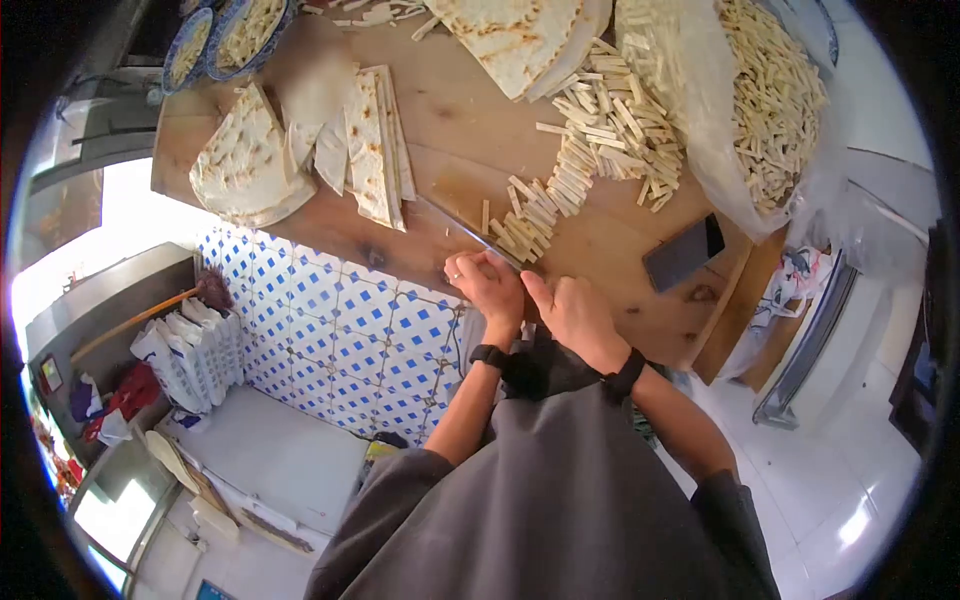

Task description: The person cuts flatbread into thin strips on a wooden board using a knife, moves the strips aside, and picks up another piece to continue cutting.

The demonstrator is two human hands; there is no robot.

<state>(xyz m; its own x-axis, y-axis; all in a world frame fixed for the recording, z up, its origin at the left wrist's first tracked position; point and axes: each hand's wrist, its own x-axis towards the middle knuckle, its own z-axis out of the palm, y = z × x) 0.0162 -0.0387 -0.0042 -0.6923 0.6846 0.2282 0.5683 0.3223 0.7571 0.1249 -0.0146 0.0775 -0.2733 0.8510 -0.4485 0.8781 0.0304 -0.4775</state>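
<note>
At the table's near edge, my left hand is closed with its fingers curled, close to a long knife blade. My right hand is closed beside it, the thumb pointing up near the blade's lower end. The knife's handle does not show, and what either hand grips is hidden. Short cut strips lie in a row just beyond the blade. Left of them are stacked pieces of browned flatbread and a folded flatbread piece.
The wooden table also bears a phone, large flatbreads, a plastic bag of strips and patterned bowls. A blurred patch covers part of the far left. Below left are a tiled wall and a white chest.
</note>
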